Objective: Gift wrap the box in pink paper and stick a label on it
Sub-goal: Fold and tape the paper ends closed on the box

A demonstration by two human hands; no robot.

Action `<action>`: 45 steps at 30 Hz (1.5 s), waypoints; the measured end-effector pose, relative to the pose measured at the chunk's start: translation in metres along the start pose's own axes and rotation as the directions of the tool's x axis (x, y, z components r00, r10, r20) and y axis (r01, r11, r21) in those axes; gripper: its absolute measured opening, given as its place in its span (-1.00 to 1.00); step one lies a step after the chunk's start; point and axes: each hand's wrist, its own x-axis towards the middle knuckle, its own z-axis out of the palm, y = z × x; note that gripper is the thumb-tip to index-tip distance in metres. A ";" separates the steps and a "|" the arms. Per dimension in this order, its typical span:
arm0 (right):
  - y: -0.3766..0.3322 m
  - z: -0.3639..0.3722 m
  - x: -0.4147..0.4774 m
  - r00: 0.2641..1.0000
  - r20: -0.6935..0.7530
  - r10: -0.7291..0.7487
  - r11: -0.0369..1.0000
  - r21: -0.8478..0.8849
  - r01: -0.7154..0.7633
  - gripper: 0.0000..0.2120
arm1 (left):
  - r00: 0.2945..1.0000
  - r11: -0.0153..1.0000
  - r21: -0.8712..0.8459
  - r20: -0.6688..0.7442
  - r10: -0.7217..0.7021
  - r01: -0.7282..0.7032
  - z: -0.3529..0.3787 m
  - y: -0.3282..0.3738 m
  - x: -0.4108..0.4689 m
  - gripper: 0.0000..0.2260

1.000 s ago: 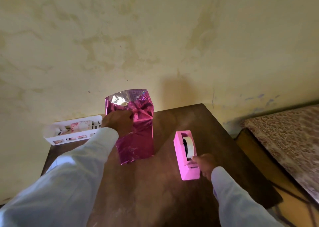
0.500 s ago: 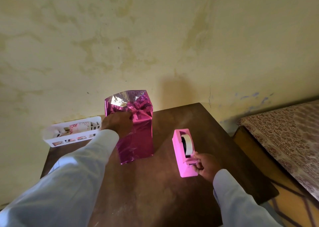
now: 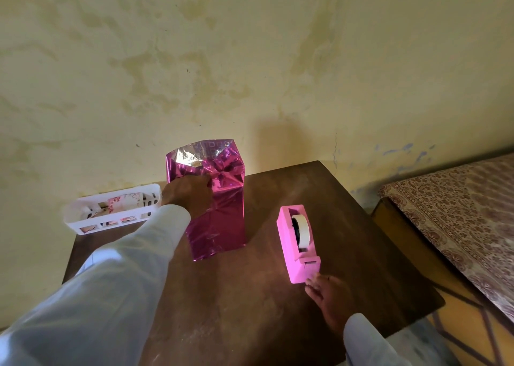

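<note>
The box (image 3: 219,226), wrapped in shiny pink paper, stands upright at the back of the brown table (image 3: 250,310). Its top end is still a loose, crumpled fold with the silver inside showing. My left hand (image 3: 189,196) grips the box's upper left side, fingers curled over the folded paper. A pink tape dispenser (image 3: 297,243) with a white roll sits to the right of the box. My right hand (image 3: 329,296) is at the dispenser's near end, fingertips pinched together just below the cutter. The strip of tape is too thin to make out.
A white slotted basket (image 3: 111,212) holding floral cards sits at the table's back left corner, against the yellow wall. A bed with a patterned cover (image 3: 459,221) stands to the right of the table. Bare tabletop lies in front of the box.
My right hand has drawn back from the dispenser's cutter toward me. The left hand stays on the box. The view has tilted slightly.
</note>
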 end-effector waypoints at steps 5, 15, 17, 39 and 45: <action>0.001 0.014 0.004 0.972 -0.009 0.236 0.900 0.378 -0.215 -0.82 | 1.000 1.000 -0.010 -0.014 0.010 -0.010 -0.001 0.000 -0.001 -0.76; -0.010 0.025 0.025 0.947 -0.099 0.305 0.925 0.266 -0.270 -0.82 | 0.999 1.000 0.019 -0.027 0.024 -0.024 0.003 -0.001 0.000 -0.77; -0.010 0.026 0.028 0.943 -0.111 0.315 0.927 0.248 -0.281 -0.83 | 0.999 1.000 0.018 -0.027 0.023 -0.023 0.003 -0.001 0.001 -0.77; -0.011 0.025 0.044 0.917 -0.139 0.375 0.926 0.112 -0.362 -0.78 | 0.999 1.000 0.004 0.022 -0.029 0.029 -0.004 0.003 -0.008 -0.76; -0.015 0.018 0.041 0.937 -0.095 0.337 0.941 0.044 -0.334 -0.78 | 1.000 1.000 0.029 0.023 -0.009 0.008 -0.005 0.004 -0.009 -0.73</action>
